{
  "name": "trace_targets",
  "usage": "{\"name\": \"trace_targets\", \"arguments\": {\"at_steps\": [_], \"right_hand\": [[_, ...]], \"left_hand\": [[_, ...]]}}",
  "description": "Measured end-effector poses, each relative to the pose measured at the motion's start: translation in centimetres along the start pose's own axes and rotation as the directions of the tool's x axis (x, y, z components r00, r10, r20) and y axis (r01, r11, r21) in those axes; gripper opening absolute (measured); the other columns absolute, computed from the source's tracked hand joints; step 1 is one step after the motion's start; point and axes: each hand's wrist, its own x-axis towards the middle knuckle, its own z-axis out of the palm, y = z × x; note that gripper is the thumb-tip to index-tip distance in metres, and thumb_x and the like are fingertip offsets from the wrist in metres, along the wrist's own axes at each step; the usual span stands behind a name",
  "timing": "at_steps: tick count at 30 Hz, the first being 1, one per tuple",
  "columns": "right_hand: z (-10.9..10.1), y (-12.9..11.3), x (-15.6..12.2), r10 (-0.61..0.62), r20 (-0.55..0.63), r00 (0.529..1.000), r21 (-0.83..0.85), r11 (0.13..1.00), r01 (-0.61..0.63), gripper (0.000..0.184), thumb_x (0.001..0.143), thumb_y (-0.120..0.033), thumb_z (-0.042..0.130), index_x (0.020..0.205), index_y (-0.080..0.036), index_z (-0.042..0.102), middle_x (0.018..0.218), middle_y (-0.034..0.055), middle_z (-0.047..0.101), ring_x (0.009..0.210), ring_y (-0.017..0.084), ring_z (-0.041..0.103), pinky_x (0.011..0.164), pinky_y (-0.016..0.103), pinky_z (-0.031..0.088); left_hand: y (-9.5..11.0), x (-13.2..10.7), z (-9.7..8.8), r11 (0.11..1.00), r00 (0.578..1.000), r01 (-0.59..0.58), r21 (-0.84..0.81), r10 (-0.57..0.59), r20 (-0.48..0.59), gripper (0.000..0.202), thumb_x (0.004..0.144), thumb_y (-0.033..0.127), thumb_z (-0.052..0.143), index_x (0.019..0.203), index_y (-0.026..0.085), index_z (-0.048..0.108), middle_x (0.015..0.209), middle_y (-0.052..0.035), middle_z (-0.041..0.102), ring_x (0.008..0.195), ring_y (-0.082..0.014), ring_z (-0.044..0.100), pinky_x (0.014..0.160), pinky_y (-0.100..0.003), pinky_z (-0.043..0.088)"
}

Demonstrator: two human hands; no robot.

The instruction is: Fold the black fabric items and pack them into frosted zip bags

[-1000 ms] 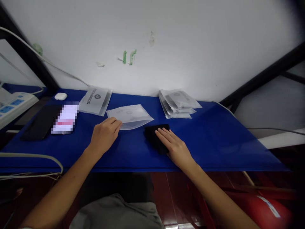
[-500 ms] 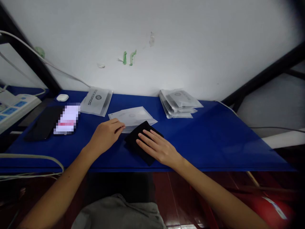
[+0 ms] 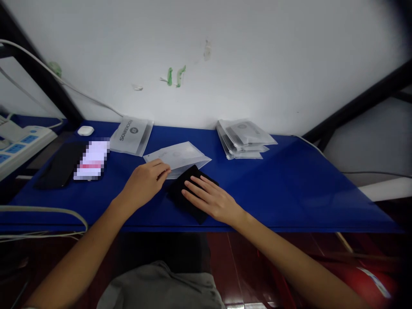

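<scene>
A flat black cloth-like item (image 3: 185, 189) lies on the blue table (image 3: 289, 189) near its front edge. My right hand (image 3: 209, 198) rests flat on it, fingers stretched out. Just behind it lies a clear plastic bag (image 3: 178, 156) with its mouth toward me. My left hand (image 3: 144, 182) has its fingers curled and pinches the bag's near left edge, close beside the black item.
A stack of filled clear bags (image 3: 244, 138) sits at the back right by the wall. A printed bag (image 3: 131, 134), a phone (image 3: 92, 159), a black slab (image 3: 58, 165) and a white earbud case (image 3: 85, 130) lie to the left. A power strip (image 3: 19, 143) and cables sit at the far left.
My right hand slid the black item leftward across the table to the mouth of the clear bag. My left hand stayed on the bag's edge.
</scene>
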Motion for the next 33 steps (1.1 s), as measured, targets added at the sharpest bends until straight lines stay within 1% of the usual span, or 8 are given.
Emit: {"name": "trace_targets", "arguments": {"at_steps": [5,8,11,14,16,19,24,33], "right_hand": [[0.4,0.2,-0.1,0.107,-0.069,0.992,0.013,0.994,-0.107,0.04,0.096,-0.009,0.035,0.129,-0.015,0.056,0.133,0.0118,0.058,0.135,0.026,0.039,0.107,0.045,0.043],[0.7,0.3,-0.1,0.192,-0.157,0.969,0.026,0.981,-0.19,0.041,0.096,-0.01,0.035,0.132,-0.016,0.053,0.133,0.0127,0.058,0.136,0.025,0.038,0.106,0.046,0.045],[0.9,0.3,0.1,0.226,-0.263,0.938,0.037,0.974,-0.224,0.042,0.094,-0.008,0.039,0.134,-0.013,0.051,0.13,0.0155,0.059,0.134,0.027,0.041,0.105,0.046,0.046],[1.0,0.3,0.2,0.258,-0.297,0.919,0.042,0.965,-0.257,0.045,0.094,-0.009,0.041,0.138,-0.015,0.047,0.131,0.0152,0.059,0.133,0.027,0.042,0.104,0.046,0.047],[1.1,0.3,0.2,0.254,-0.298,0.92,0.037,0.966,-0.255,0.045,0.094,-0.009,0.041,0.138,-0.015,0.046,0.13,0.0155,0.06,0.133,0.027,0.042,0.103,0.046,0.048],[1.2,0.4,0.2,0.2,-0.282,0.938,0.021,0.979,-0.203,0.041,0.094,-0.007,0.04,0.132,-0.01,0.052,0.127,0.0179,0.062,0.133,0.028,0.043,0.102,0.046,0.049],[1.3,0.4,0.2,0.11,-0.208,0.972,-0.034,0.992,-0.12,0.035,0.095,-0.008,0.037,0.122,-0.008,0.06,0.124,0.0175,0.063,0.132,0.028,0.044,0.1,0.044,0.05],[1.7,0.8,0.9,0.071,-0.068,0.995,-0.064,0.995,-0.076,0.036,0.094,-0.009,0.041,0.127,-0.012,0.057,0.129,0.0161,0.06,0.127,0.029,0.05,0.101,0.046,0.048]], "left_hand": [[0.2,-0.2,0.0,0.996,0.998,-0.036,0.078,0.032,0.046,0.021,0.092,0.016,0.046,0.086,0.016,0.066,0.086,-0.004,0.067,0.078,-0.0151,0.064,0.072,-0.026,0.049],[0.2,-0.4,0.0,0.988,0.995,-0.076,0.135,0.068,0.067,0.021,0.093,0.016,0.045,0.088,0.016,0.066,0.086,-0.0038,0.067,0.078,-0.0156,0.064,0.07,-0.026,0.049],[0.3,-0.5,0.1,0.98,0.993,-0.098,0.173,0.084,0.086,0.021,0.093,0.016,0.045,0.089,0.015,0.066,0.086,-0.0038,0.067,0.077,-0.0162,0.064,0.067,-0.027,0.049],[0.3,-0.5,0.1,0.977,0.992,-0.097,0.189,0.08,0.093,0.022,0.093,0.016,0.045,0.087,0.015,0.066,0.083,-0.0037,0.066,0.075,-0.016,0.063,0.065,-0.026,0.049],[0.3,-0.5,0.1,0.979,0.994,-0.09,0.182,0.076,0.083,0.023,0.094,0.017,0.044,0.086,0.015,0.065,0.082,-0.0036,0.066,0.075,-0.0159,0.063,0.065,-0.026,0.049],[0.2,-0.5,0.2,0.985,0.997,-0.063,0.16,0.055,0.051,0.022,0.094,0.016,0.044,0.086,0.014,0.065,0.082,-0.0036,0.065,0.075,-0.0157,0.063,0.067,-0.027,0.05],[0.3,-0.6,0.3,0.994,0.999,-0.028,0.109,0.025,0.03,0.019,0.093,0.016,0.046,0.085,0.014,0.063,0.082,-0.0037,0.064,0.074,-0.0152,0.062,0.07,-0.028,0.05],[0.5,-0.7,0.3,0.995,0.996,-0.081,0.054,0.078,0.048,0.02,0.094,0.015,0.044,0.088,0.014,0.063,0.084,-0.0042,0.065,0.076,-0.0154,0.063,0.071,-0.028,0.051]]}}
